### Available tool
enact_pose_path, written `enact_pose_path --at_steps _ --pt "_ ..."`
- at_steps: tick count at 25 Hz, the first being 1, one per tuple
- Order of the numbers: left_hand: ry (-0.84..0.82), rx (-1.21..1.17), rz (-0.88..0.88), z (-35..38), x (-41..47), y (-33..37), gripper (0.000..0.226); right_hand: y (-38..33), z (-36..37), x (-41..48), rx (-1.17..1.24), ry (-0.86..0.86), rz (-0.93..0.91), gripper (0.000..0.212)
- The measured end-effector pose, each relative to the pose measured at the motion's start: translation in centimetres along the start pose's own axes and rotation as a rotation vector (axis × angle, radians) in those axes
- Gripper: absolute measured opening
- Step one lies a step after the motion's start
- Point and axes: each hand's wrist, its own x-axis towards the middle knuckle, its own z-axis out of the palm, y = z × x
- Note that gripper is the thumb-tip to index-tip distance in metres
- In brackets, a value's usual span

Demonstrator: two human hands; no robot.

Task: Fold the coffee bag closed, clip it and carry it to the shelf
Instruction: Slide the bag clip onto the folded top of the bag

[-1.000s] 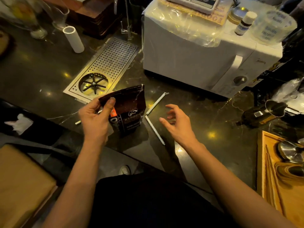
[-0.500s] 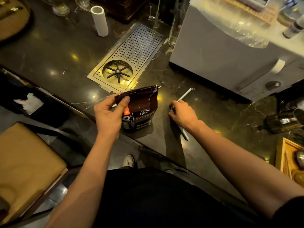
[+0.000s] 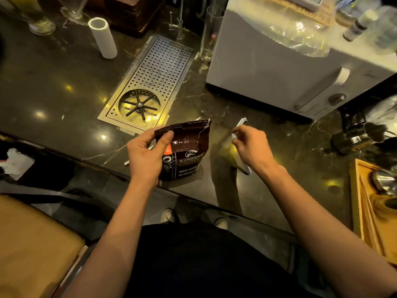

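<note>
The coffee bag [image 3: 186, 154] reads "BAKED COFFEE" and "NET WEIGHT".

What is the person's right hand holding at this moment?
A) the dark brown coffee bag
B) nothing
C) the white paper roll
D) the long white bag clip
D: the right hand pinches the long white bag clip, lifted beside the dark brown coffee bag, which the left hand grips at its top edge.

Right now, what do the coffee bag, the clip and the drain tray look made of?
Coffee bag: glossy laminated film or foil, judging by creases and sheen.
Clip: white, matte, probably plastic; blurred.
Drain tray: brushed perforated metal, likely stainless steel.
</note>
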Motion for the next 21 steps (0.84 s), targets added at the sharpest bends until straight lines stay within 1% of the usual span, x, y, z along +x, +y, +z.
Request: enact_pose_path --at_steps 3,5,6,9,12,14,15,17,21 --pt "-0.079 0.031 -0.003 1.9 1.1 -0.3 0.012 0.4 -2.7 -1.7 0.137 0.123 0.094 0.030" --pt "-0.133 0.044 0.000 3.5 1.7 -0.7 0.009 1.3 -4.3 -3.1 0.327 0.207 0.215 0.030" --pt "-0.164 0.034 0.000 4.4 2.0 -0.8 0.009 1.9 -5.1 -3.8 0.490 0.261 0.293 0.028" --pt "-0.250 0.035 -0.001 7.7 2.0 -0.8 0.013 4.3 -7.2 -5.6 1.095 0.416 0.518 0.022" --pt "-0.307 0.035 0.019 11.5 0.9 -0.7 0.018 7.7 -8.9 -6.7 1.687 0.483 0.663 0.023" --pt "-0.315 0.017 0.011 14.4 -0.2 -0.9 0.021 10.0 -9.8 -7.0 1.967 0.475 0.697 0.021" --pt "-0.317 0.027 0.001 15.9 -0.7 -1.0 0.022 10.9 -10.0 -7.1 2.052 0.448 0.698 0.021" --pt "-0.339 0.029 -0.023 18.9 -1.7 -1.3 0.023 12.4 -10.4 -7.3 2.133 0.369 0.672 0.020" --pt "-0.381 0.054 -0.029 24.2 -3.2 -1.3 0.022 14.7 -11.6 -6.6 2.174 0.199 0.630 0.024"
